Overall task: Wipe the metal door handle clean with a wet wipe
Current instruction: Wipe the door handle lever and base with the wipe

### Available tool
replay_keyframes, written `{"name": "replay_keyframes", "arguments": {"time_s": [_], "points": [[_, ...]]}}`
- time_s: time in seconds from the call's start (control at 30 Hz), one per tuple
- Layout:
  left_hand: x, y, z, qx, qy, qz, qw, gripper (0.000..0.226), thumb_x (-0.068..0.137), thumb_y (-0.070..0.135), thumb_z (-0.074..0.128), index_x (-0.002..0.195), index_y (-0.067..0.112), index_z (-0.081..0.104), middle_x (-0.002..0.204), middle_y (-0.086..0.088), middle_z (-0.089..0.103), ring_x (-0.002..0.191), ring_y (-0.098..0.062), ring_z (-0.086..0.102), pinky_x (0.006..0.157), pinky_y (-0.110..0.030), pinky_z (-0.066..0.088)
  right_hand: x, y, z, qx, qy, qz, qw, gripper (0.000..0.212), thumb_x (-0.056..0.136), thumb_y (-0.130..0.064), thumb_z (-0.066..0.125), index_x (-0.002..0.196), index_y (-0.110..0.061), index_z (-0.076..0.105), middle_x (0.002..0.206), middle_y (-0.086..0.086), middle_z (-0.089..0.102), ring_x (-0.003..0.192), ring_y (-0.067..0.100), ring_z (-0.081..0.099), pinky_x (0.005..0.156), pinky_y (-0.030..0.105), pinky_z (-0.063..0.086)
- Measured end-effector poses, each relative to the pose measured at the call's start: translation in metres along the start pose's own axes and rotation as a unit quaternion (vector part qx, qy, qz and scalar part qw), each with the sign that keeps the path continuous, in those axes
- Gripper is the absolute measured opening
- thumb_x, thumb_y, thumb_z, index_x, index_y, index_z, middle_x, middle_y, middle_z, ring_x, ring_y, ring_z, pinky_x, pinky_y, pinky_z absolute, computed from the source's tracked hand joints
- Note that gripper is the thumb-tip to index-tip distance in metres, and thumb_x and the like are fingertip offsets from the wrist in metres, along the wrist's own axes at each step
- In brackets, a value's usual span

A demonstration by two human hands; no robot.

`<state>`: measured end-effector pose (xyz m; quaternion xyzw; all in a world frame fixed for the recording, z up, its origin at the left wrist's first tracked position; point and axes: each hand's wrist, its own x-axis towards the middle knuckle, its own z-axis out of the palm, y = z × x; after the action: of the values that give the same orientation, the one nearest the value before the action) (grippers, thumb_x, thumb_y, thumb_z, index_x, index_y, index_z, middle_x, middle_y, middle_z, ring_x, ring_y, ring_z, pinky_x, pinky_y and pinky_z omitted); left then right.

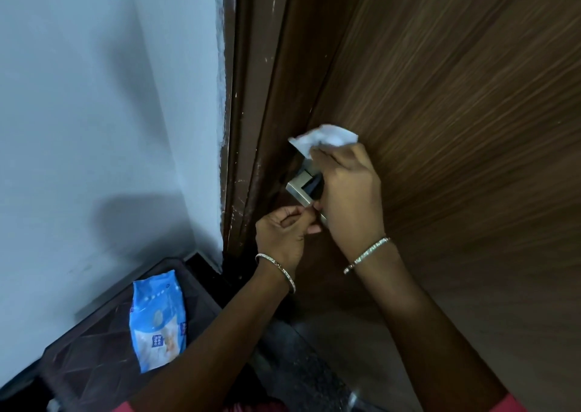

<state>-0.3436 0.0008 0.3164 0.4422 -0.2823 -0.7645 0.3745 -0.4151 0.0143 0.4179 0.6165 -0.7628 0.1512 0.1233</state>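
A square-edged metal door handle [301, 185] sticks out from the brown wooden door [456, 112]. My right hand [349, 191] covers most of the handle and presses a crumpled white wet wipe [323, 138] against the door just above it. My left hand [287, 232] sits below the handle, its fingers pinched on the handle's lower end. Both wrists carry thin silver bangles. The handle's lever is mostly hidden behind my right hand.
A blue wet wipe packet [158, 320] lies on a dark patterned surface [94, 348] at the lower left. A pale blue wall [103, 112] stands to the left of the dark door frame [248, 103]. Dark stone floor [301, 367] shows below.
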Motion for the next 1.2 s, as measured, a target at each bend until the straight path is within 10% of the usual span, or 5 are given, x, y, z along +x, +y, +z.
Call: {"name": "replay_keyframes", "arguments": {"time_s": [0.67, 1.03, 1.2], "points": [[-0.017, 0.014, 0.002, 0.023, -0.021, -0.078, 0.996, 0.041, 0.064, 0.049, 0.083, 0.091, 0.019, 0.075, 0.076, 0.008, 0.075, 0.052, 0.001, 0.06, 0.049, -0.015, 0.046, -0.007, 0.013, 0.009, 0.007, 0.086, -0.014, 0.996, 0.026, 0.085, 0.001, 0.068, 0.11, -0.004, 0.075, 0.108, 0.007, 0.076, 0.1, 0.024, 0.07, 0.083, 0.029, 0.057], [-0.025, 0.02, -0.005, 0.026, -0.047, -0.081, 0.995, 0.033, 0.077, 0.028, 0.081, 0.105, 0.013, 0.073, 0.081, 0.006, 0.078, 0.056, -0.002, 0.065, 0.052, -0.015, 0.05, -0.023, 0.017, 0.016, 0.112, 0.182, 0.014, 0.977, 0.03, 0.088, 0.004, 0.068, 0.116, -0.004, 0.073, 0.103, 0.01, 0.074, 0.094, 0.024, 0.07, 0.085, 0.027, 0.055], [-0.028, 0.029, -0.015, 0.112, 0.017, 0.049, 0.992, 0.005, 0.09, 0.006, 0.066, 0.09, 0.009, 0.071, 0.078, -0.005, 0.075, 0.052, -0.001, 0.063, 0.048, -0.011, 0.047, -0.009, 0.01, 0.023, -0.001, 0.162, -0.001, 0.987, 0.028, 0.083, 0.0, 0.075, 0.11, -0.006, 0.075, 0.101, 0.009, 0.072, 0.084, 0.023, 0.07, 0.053, 0.03, 0.057]]}}
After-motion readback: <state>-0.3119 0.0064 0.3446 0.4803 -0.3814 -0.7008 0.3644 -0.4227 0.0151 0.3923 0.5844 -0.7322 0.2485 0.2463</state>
